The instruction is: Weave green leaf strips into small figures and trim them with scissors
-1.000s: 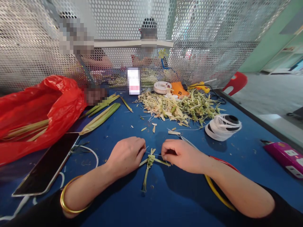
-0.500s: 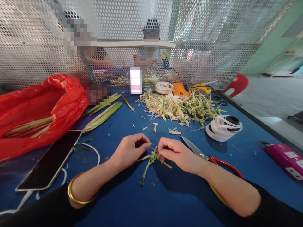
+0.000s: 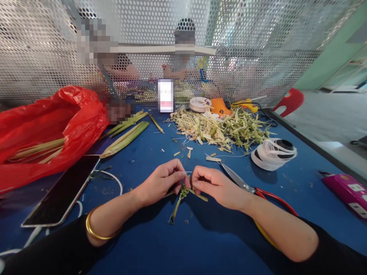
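Observation:
A small knotted bundle of green leaf strips (image 3: pixel 183 191) lies between my hands, one strip pointing down toward me and another out to the right. My left hand (image 3: pixel 164 181) is closed in a pinch at the bundle's upper left. Closed too, my right hand (image 3: pixel 213 185) pinches at its upper right side. A short piece of thin pale thread (image 3: pixel 189 172) shows between the fingertips. What exactly each pinch holds is too small to tell.
Red-handled scissors (image 3: pixel 243 186) lie beside my right hand. A white ribbon roll (image 3: pixel 273 154) and a purple box (image 3: pixel 345 191) are at right. Leaf scraps (image 3: pixel 218 128) are piled behind. At left are a phone (image 3: pixel 61 194), a long leaf (image 3: pixel 126 140) and a red bag (image 3: pixel 83 114).
My left hand has moved slightly right and closer to my right hand, its fingers now at the bundle. My right hand has hardly moved. The view has shifted slightly.

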`<state>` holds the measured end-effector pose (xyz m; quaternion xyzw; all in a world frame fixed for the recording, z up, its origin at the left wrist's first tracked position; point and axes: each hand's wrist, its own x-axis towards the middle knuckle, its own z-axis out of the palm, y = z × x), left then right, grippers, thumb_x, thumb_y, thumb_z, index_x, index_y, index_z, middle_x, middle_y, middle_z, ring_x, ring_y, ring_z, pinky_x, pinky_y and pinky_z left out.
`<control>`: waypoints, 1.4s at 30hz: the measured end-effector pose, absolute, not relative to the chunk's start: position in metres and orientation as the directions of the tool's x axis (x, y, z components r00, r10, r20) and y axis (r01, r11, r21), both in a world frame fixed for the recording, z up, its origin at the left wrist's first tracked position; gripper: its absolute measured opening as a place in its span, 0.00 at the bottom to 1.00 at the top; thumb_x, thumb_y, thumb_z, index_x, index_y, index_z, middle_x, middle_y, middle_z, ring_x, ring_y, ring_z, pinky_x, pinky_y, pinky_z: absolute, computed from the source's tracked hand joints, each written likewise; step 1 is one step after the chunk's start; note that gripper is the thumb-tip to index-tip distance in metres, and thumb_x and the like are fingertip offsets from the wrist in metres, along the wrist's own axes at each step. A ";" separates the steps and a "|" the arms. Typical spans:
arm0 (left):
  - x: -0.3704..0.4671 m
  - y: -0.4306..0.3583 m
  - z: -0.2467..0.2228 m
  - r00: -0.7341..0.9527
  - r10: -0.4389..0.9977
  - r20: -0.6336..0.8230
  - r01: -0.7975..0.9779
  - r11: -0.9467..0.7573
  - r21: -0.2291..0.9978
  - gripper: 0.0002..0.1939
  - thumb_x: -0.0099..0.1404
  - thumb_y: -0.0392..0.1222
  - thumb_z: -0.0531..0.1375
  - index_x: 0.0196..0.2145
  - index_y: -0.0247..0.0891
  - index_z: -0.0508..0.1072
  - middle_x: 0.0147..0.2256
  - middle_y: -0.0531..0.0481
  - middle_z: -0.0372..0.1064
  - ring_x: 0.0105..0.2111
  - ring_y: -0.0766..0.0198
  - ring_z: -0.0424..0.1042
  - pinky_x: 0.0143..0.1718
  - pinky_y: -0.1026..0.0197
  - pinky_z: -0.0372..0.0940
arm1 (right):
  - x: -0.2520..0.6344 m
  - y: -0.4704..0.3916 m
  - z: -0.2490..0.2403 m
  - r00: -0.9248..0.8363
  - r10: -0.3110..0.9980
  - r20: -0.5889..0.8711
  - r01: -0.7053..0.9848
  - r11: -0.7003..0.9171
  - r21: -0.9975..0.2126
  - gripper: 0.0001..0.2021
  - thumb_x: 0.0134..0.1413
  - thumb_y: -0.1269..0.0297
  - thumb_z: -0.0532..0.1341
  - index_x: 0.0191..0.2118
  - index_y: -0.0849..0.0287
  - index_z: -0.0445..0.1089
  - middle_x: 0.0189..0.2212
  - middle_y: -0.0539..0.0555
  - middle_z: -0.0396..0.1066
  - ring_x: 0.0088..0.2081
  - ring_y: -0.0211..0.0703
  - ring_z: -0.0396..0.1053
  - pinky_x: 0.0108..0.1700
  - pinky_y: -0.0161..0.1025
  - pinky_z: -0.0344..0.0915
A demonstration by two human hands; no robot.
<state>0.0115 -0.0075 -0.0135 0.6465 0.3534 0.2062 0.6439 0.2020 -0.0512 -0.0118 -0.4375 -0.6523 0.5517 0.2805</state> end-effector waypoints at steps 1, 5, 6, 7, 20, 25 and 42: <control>0.012 -0.008 -0.014 0.662 0.726 -0.184 0.202 0.063 0.977 0.10 0.65 0.45 0.53 0.29 0.37 0.62 0.26 0.54 0.67 0.21 0.73 0.59 0.23 0.67 0.53 | 0.202 -0.051 -0.012 -0.460 0.880 -0.117 0.274 0.016 -0.962 0.05 0.57 0.70 0.53 0.30 0.58 0.61 0.25 0.48 0.64 0.28 0.35 0.60 0.31 0.33 0.58; 0.014 -0.010 -0.015 0.620 0.762 -0.186 0.326 -0.034 0.945 0.10 0.65 0.44 0.52 0.27 0.38 0.62 0.21 0.58 0.61 0.19 0.73 0.55 0.21 0.68 0.51 | 0.201 -0.051 -0.011 -0.450 0.884 -0.129 0.359 0.046 -0.932 0.07 0.56 0.71 0.53 0.28 0.58 0.59 0.24 0.46 0.62 0.27 0.35 0.58 0.30 0.33 0.56; 0.014 -0.010 -0.015 0.611 0.770 -0.185 0.361 -0.062 0.931 0.10 0.65 0.44 0.52 0.27 0.38 0.62 0.20 0.58 0.60 0.18 0.73 0.54 0.20 0.68 0.50 | 0.200 -0.051 -0.011 -0.445 0.886 -0.134 0.378 0.051 -0.924 0.07 0.56 0.72 0.53 0.27 0.58 0.59 0.24 0.46 0.61 0.27 0.34 0.57 0.30 0.32 0.55; 0.014 -0.010 -0.014 0.602 0.777 -0.183 0.391 -0.087 0.916 0.10 0.65 0.43 0.52 0.27 0.38 0.62 0.20 0.58 0.60 0.18 0.73 0.54 0.21 0.68 0.50 | 0.200 -0.052 -0.011 -0.442 0.886 -0.137 0.391 0.054 -0.919 0.07 0.56 0.72 0.53 0.27 0.58 0.59 0.23 0.46 0.61 0.26 0.34 0.57 0.30 0.32 0.55; 0.015 -0.010 -0.013 0.530 0.799 -0.284 0.366 0.087 0.927 0.07 0.59 0.42 0.55 0.26 0.37 0.65 0.21 0.56 0.67 0.19 0.71 0.61 0.21 0.69 0.55 | 0.200 -0.051 -0.013 -0.415 0.907 -0.068 0.292 0.062 -0.954 0.06 0.55 0.71 0.55 0.27 0.59 0.63 0.27 0.48 0.63 0.30 0.36 0.61 0.33 0.33 0.58; 0.019 -0.010 -0.010 0.461 0.823 -0.332 0.353 0.173 0.919 0.06 0.54 0.40 0.59 0.25 0.34 0.71 0.20 0.54 0.69 0.18 0.72 0.63 0.21 0.69 0.57 | 0.195 -0.050 -0.012 -0.293 0.955 0.050 0.274 0.134 -0.952 0.05 0.52 0.69 0.59 0.26 0.60 0.66 0.31 0.49 0.62 0.32 0.36 0.61 0.34 0.34 0.58; 0.017 -0.009 -0.007 0.579 0.745 -0.332 0.420 0.076 0.904 0.07 0.53 0.40 0.60 0.27 0.34 0.76 0.23 0.53 0.69 0.23 0.69 0.63 0.25 0.67 0.56 | 0.186 -0.043 -0.016 -0.163 0.986 -0.026 0.109 -0.009 -0.994 0.08 0.50 0.70 0.59 0.22 0.59 0.68 0.31 0.52 0.71 0.46 0.43 0.67 0.45 0.38 0.63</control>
